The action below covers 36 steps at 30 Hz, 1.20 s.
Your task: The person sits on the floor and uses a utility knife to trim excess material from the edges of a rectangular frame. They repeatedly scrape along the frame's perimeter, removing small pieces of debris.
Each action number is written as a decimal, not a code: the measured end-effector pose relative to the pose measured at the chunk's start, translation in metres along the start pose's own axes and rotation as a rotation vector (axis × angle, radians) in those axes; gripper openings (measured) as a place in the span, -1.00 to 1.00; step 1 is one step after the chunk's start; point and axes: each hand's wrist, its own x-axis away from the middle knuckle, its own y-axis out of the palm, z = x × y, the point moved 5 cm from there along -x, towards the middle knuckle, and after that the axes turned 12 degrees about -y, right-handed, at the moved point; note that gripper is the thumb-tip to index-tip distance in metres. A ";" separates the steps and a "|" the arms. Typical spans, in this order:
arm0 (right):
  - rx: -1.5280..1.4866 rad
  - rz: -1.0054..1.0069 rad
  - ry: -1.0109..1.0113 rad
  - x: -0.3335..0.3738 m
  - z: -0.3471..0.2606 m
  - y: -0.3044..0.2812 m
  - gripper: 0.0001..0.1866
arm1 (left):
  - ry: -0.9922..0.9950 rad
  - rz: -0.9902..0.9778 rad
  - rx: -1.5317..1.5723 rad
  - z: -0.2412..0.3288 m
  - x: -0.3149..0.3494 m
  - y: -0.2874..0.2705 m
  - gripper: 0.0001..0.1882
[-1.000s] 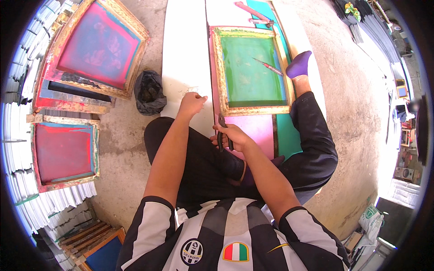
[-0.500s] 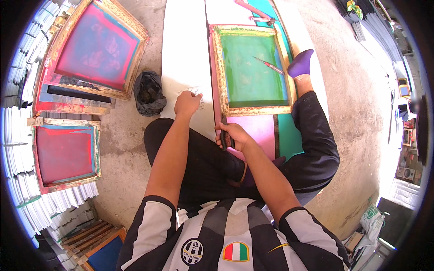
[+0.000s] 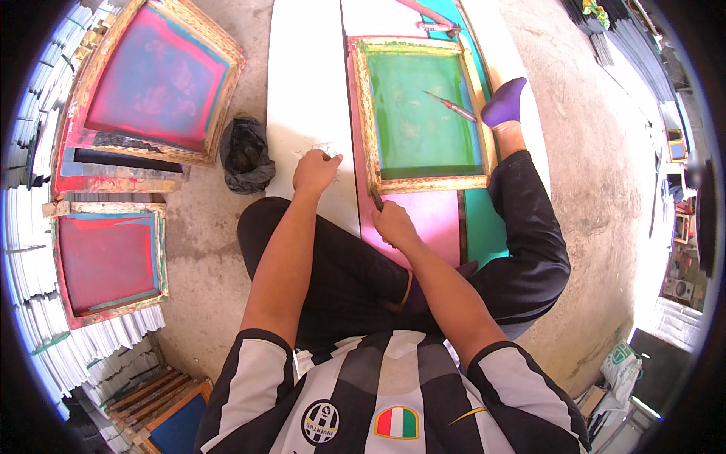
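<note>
My right hand [image 3: 395, 225] is closed round a pair of dark-handled pliers [image 3: 376, 199]. The pliers' end reaches the near left corner of a wooden screen-printing frame [image 3: 435, 184] with green mesh. On that mesh lies a screwdriver [image 3: 456, 110] with a reddish handle. My left hand [image 3: 315, 171] rests over the white board [image 3: 306, 83], fingers curled together; whatever they hold, if anything, is too small to make out. Several thin bits of wire or staples [image 3: 324, 146] lie beside its fingertips.
A crumpled black plastic bag [image 3: 247, 155] sits on the floor to the left. Beyond it lean a large pink-and-blue screen frame [image 3: 162, 76] and a smaller red one [image 3: 110, 261]. My foot in a purple sock [image 3: 504, 104] touches the green frame's right side. A cutter [image 3: 439, 27] lies beyond.
My right hand has turned, so the pliers' handles, visible before, are now mostly hidden and their end points up at the frame's corner. My left hand has barely shifted.
</note>
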 end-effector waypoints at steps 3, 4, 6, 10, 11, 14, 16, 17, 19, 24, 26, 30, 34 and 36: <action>0.151 0.128 -0.013 0.008 -0.006 0.004 -0.61 | 0.051 0.045 0.076 0.002 0.002 0.001 -0.44; 0.161 0.138 -0.019 0.009 -0.006 0.006 -0.61 | 0.082 0.044 0.080 0.002 0.000 0.003 -0.45; 0.178 0.161 -0.027 0.011 -0.004 0.011 -0.62 | 0.146 0.041 0.087 -0.001 -0.004 0.011 -0.47; 0.191 0.213 -0.109 0.013 0.001 0.014 -0.64 | 0.300 -0.215 0.172 0.005 0.002 0.027 -0.55; 0.194 0.228 -0.129 0.016 0.003 0.015 -0.64 | 0.313 -0.308 0.190 0.006 0.008 0.032 -0.57; 0.160 0.232 -0.199 0.021 0.002 0.022 -0.64 | 0.349 -0.504 0.152 0.007 0.025 0.039 -0.61; 0.140 0.232 -0.221 0.024 -0.008 0.019 -0.64 | 0.366 -0.598 0.099 0.007 0.032 0.042 -0.61; 0.136 0.234 -0.219 0.025 -0.015 0.021 -0.63 | 0.375 -0.645 0.071 0.006 0.036 0.043 -0.61; 0.110 0.224 -0.226 0.028 -0.023 0.017 -0.63 | 0.350 -0.640 0.106 0.007 0.038 0.041 -0.62; -0.101 0.150 -0.395 0.025 -0.027 0.011 -0.70 | 0.390 -0.560 0.213 0.001 0.024 0.042 -0.67; -0.390 -0.021 -0.279 0.018 -0.020 0.016 -0.73 | 0.372 -0.534 0.239 0.004 0.024 0.041 -0.69; -0.700 -0.119 -0.200 0.017 -0.015 0.023 -0.73 | 0.331 -0.301 0.262 -0.002 0.009 0.029 -0.69; -0.721 -0.135 -0.188 0.023 -0.004 0.012 -0.71 | 0.232 0.033 0.072 -0.022 -0.014 0.019 -0.61; -0.717 -0.055 -0.152 0.026 0.014 0.003 -0.70 | 0.171 0.154 -0.041 -0.013 -0.001 0.004 -0.58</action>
